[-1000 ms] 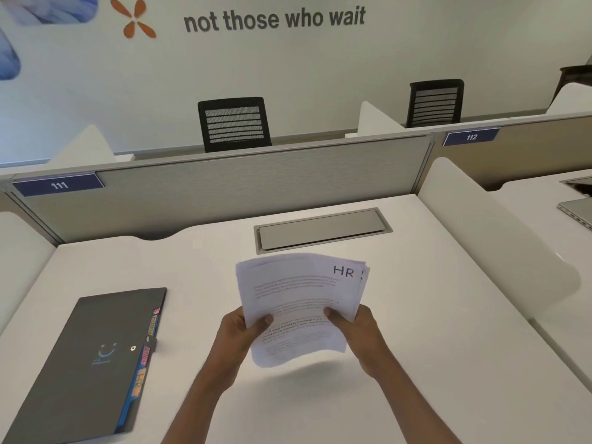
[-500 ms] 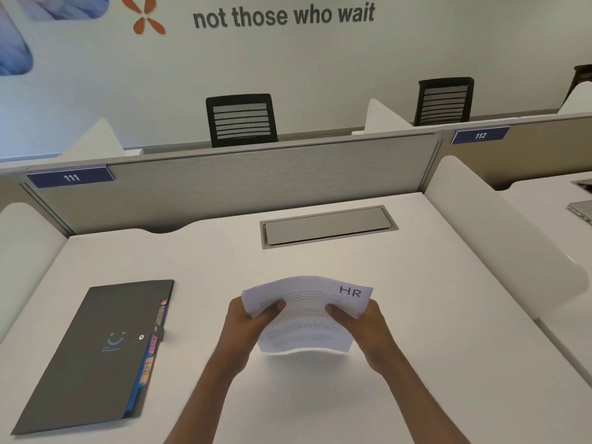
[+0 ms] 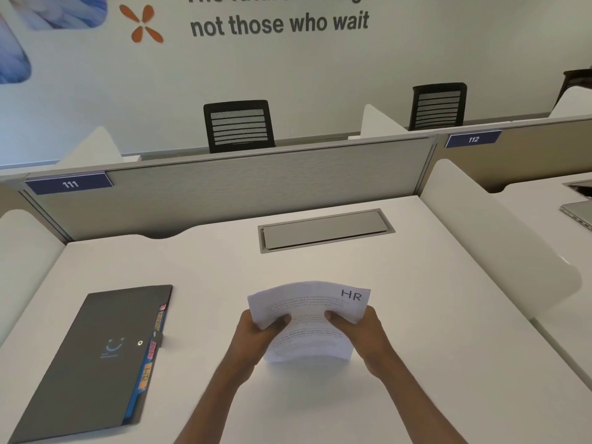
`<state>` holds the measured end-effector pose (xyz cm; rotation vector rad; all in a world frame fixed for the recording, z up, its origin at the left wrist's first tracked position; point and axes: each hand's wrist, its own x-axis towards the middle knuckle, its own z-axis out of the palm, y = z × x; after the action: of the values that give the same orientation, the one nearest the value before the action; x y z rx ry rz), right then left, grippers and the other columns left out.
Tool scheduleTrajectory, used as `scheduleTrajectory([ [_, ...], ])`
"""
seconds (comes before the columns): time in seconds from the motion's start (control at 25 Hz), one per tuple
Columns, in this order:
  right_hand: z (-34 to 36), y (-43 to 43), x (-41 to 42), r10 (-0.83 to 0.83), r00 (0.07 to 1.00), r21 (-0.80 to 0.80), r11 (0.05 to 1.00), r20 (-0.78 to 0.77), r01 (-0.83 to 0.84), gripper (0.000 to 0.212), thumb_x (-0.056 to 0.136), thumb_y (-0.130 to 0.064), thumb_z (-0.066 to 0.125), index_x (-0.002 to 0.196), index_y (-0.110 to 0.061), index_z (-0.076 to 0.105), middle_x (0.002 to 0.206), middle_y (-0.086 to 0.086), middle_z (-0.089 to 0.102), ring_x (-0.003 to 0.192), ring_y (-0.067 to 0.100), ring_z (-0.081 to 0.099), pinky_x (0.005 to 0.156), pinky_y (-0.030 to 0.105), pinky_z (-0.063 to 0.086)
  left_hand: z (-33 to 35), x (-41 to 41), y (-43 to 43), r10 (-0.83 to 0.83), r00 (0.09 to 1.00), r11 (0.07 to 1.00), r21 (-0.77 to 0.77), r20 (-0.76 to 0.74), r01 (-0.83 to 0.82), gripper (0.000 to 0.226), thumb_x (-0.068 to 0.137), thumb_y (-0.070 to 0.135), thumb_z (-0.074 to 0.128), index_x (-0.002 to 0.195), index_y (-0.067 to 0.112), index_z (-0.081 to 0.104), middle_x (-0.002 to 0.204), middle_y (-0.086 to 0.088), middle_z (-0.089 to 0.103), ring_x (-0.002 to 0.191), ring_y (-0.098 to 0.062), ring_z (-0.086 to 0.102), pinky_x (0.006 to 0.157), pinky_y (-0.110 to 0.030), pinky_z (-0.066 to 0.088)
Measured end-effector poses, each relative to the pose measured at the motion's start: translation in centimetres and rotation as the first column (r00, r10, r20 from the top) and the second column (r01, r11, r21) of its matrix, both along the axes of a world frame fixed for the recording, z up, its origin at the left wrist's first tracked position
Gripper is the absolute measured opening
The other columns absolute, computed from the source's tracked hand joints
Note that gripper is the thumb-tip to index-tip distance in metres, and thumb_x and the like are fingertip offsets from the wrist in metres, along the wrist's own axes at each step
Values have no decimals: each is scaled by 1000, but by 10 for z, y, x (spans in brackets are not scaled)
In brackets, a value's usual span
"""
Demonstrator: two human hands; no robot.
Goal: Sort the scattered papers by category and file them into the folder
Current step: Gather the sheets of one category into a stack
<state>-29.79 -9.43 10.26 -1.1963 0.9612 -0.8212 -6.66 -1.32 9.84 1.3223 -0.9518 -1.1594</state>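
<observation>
Stack of HR papers (image 3: 307,318) is held over the table (image 3: 432,331), to the right of the grey folder (image 3: 93,363) and well apart from it. Top sheet is printed, with "HR" handwritten at its far right corner. The stack is bowed; whether its near edge touches the table cannot be told.

Left hand (image 3: 256,334): grip clamped on the stack's left edge, thumb on top.
Right hand (image 3: 362,334): grip clamped on the right edge, thumb on top.

Folder lies flat and closed. Coloured index tabs (image 3: 150,350) stick out along its right edge; one reads "HR". Cable hatch lid (image 3: 325,229) lies beyond and right of the folder.
</observation>
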Motion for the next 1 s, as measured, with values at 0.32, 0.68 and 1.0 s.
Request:
scheduleTrajectory([
  [0.32,-14,3,3,15,1000,11,1000,-5,-15,29,88,-27,82,117,-27,76,113,0,80,106,19,76,85,32,62,-17,1,-2,3,998,1000,16,64,-4,31,93,34,79,123,31,74,118,-2,79,111,-23,76,95,-54,62],
  [0.68,-33,-1,8,24,999,1,1000,-35,-24,29,89,-25,81,117,-31,76,115,-3,79,106,14,75,84,28,62,-36,6,-1,-7,998,999,36,58,5,33,96,33,75,128,30,70,122,-2,78,113,-22,74,95,-49,62],
  [1.0,-59,4,7,-6,998,87,996,-64,11,29,88,-25,82,116,-30,76,115,-3,79,108,15,74,85,29,62,-52,6,5,-48,998,992,116,40,43,34,97,33,74,130,35,70,128,5,76,117,-17,72,97,-38,60],
])
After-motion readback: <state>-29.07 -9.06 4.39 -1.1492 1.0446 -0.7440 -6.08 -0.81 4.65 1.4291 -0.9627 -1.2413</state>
